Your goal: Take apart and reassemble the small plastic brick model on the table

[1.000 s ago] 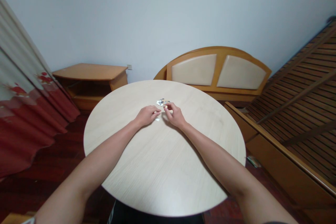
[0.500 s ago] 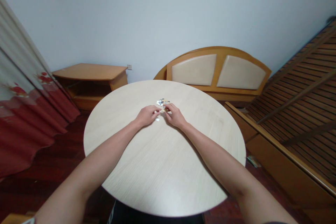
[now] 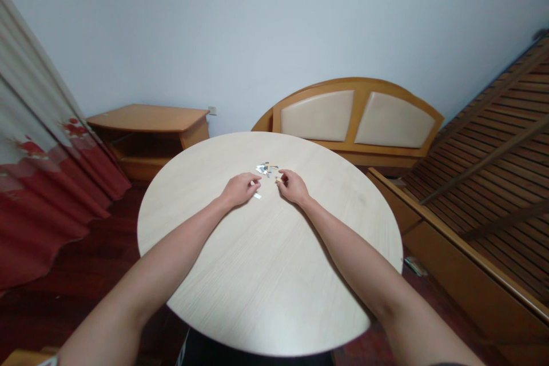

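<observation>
Several small flat pieces, white, grey, dark and tan, lie in a loose pile near the middle of the round table; they look like bits of card or puzzle pieces, too small to tell. My left hand rests left of the pile, its finger and thumb curled round a small white piece. Just below its fingertips a separate white piece lies flat. To the right, my right hand pinches a small tan piece between thumb and fingers, a little above the tabletop.
Behind the table stand a wooden cabinet and a headboard with cream panels. A slatted wooden bed base leans at the right, by a long bed rail. Red and white curtains hang at the left.
My right hand has drawn away to the right from my left, with the tan piece in its fingertips. A gap has opened between the hands. My left hand has hardly moved.
</observation>
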The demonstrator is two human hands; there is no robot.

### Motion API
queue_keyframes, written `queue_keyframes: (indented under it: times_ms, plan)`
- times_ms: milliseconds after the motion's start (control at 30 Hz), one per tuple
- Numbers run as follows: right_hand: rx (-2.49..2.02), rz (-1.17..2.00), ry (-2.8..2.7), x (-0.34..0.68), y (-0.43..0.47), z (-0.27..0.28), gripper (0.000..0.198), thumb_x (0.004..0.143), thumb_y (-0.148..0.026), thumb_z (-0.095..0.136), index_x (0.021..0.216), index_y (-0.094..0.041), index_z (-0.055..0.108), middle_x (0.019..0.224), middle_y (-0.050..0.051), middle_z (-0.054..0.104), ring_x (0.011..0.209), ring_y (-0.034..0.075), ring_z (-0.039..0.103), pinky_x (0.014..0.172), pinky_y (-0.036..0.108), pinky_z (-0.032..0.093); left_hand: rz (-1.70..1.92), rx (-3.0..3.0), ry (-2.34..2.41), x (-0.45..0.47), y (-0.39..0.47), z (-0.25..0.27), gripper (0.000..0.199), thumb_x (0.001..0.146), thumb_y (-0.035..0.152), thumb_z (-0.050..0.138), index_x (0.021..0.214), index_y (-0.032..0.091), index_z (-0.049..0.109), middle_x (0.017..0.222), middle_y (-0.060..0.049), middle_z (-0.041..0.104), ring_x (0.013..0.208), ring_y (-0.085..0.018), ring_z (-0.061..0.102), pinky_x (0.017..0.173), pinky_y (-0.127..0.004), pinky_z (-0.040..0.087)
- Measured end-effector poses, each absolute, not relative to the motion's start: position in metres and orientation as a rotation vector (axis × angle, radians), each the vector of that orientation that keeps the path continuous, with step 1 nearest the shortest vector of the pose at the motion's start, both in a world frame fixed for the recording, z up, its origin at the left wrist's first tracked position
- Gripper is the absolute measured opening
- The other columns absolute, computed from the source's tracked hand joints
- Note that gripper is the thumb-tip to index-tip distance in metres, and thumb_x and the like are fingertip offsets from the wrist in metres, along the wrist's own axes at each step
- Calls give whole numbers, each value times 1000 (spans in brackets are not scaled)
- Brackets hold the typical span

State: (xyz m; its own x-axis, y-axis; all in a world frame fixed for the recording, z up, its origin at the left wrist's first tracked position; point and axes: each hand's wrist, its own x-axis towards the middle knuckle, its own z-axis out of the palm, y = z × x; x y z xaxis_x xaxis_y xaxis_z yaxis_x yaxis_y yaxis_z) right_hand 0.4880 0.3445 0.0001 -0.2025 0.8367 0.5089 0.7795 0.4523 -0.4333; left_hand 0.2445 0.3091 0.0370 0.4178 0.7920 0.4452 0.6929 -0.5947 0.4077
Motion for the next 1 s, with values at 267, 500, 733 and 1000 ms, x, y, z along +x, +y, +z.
queue_keyframes:
  times_ms: [267, 500, 733, 1000]
  plan:
    - [-1368, 163, -2021, 488, 343, 3, 40, 84, -26, 62, 122, -14, 66, 102, 11, 73, 91, 24, 65, 90, 39, 52, 914, 2476, 1374, 242, 310, 38, 30, 93, 28, 59, 117, 18, 73, 110, -9, 76, 95, -22, 69, 90, -34, 54]
    - [-1213, 62, -2143, 481, 333, 14, 44, 92, -28, 53, 134, -16, 60, 133, 15, 66, 122, 29, 58, 106, 47, 43, 901, 2451, 1426, 242, 310, 38, 32, 94, 27, 56, 120, 19, 73, 110, -9, 76, 97, -22, 69, 91, -34, 54]
    - [-1220, 54, -2421, 462, 322, 22, 51, 96, -29, 48, 145, -15, 51, 148, 18, 55, 145, 33, 39, 119, 62, 20, 902, 2453, 1429, 241, 311, 37, 31, 96, 28, 55, 120, 18, 73, 111, -9, 76, 99, -23, 69, 94, -35, 53]
    - [-1183, 18, -2321, 462, 316, 28, 51, 90, -23, 51, 140, -12, 55, 140, 18, 62, 136, 31, 50, 117, 55, 26, 873, 2433, 1442, 240, 311, 39, 32, 97, 28, 54, 118, 16, 73, 115, -10, 75, 103, -25, 69, 96, -38, 53]
